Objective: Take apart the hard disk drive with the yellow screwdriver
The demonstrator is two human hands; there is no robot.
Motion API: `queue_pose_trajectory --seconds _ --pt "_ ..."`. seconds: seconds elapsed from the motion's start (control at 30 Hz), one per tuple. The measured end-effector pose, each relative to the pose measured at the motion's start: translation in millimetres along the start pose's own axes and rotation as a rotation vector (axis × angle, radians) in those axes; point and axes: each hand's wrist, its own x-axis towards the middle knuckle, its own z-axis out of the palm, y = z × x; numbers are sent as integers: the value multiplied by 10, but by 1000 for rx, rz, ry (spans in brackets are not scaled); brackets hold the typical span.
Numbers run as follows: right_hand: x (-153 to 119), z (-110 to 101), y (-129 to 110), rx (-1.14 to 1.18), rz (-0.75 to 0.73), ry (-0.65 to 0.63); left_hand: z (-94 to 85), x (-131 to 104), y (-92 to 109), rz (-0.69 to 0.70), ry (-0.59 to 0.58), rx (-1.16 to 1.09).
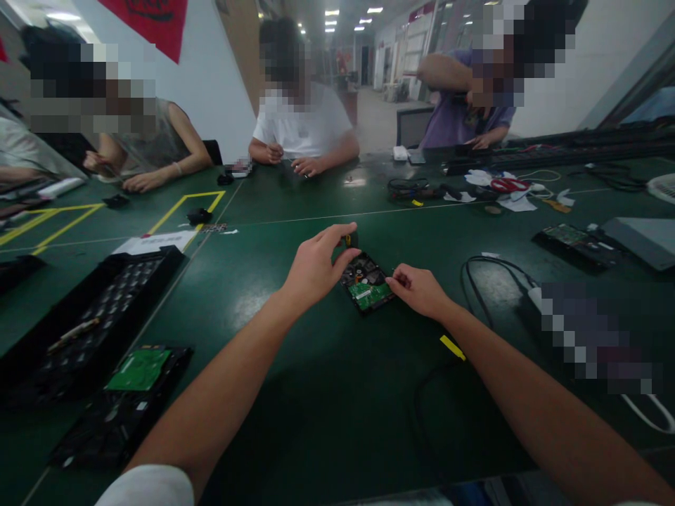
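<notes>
A hard drive (pixel 368 292) lies on the green table in front of me, its green circuit board facing up. My left hand (pixel 321 261) is over the drive's far left side, thumb and fingers closed around a small black-and-yellow piece (pixel 352 240) whose kind I cannot make out. At the drive's right edge is my right hand (pixel 419 289), with its fingers curled in a pinch. Whatever sits between those fingertips, if anything, is too small to name.
On the left stand a long black tray (pixel 100 316) and another hard drive (pixel 126 393). A black cable (pixel 490 260), a yellow strip (pixel 452 347) and a drive (pixel 574 246) are to the right. Red scissors (pixel 509 185) lie farther back. Several people sit across the table.
</notes>
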Motion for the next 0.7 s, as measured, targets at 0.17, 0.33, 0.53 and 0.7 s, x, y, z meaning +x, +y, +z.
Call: queue_pose_trajectory --seconds 0.17,0.33,0.53,0.7 --pt "-6 6 0 8 -7 11 19 -7 3 -129 5 -207" --pt "-7 10 4 0 -4 16 18 -5 14 -161 -11 -415" --pt "4 3 5 -6 4 9 -53 12 2 -94 60 -217" --pt "20 -2 18 -8 9 9 -94 29 -23 5 44 -81"
